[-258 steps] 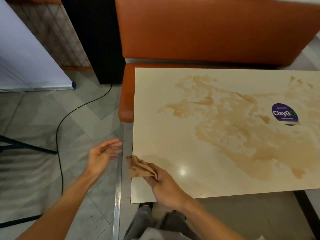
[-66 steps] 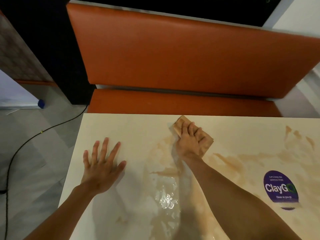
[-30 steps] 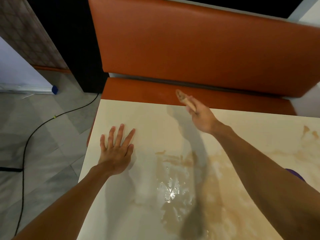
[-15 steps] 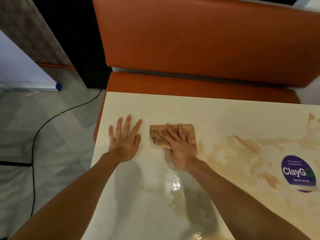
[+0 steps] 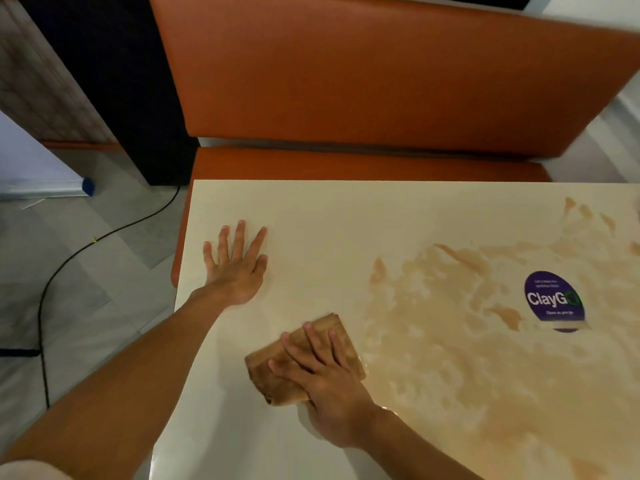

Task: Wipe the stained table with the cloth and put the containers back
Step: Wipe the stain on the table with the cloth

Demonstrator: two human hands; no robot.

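The table [image 5: 329, 216] has a glossy cream top, rectangular, its left part bare and pale. A wide tan stain [image 5: 450, 341] — blotchy, streaked and thinner at its edges — spreads over the right part, from near the far edge down to the near side. The cloth [image 5: 259, 370] is brown, folded into a thick rectangle — it lies flat, turned at a slant, right at the stain's left border, under the straight fingers of the right hand [image 5: 325, 379].

Glossy, smooth cream table [image 5: 329, 216] with wet brown stain [image 5: 450, 323], damp brown cloth [image 5: 277, 379], smooth orange leather-like bench [image 5: 363, 81].
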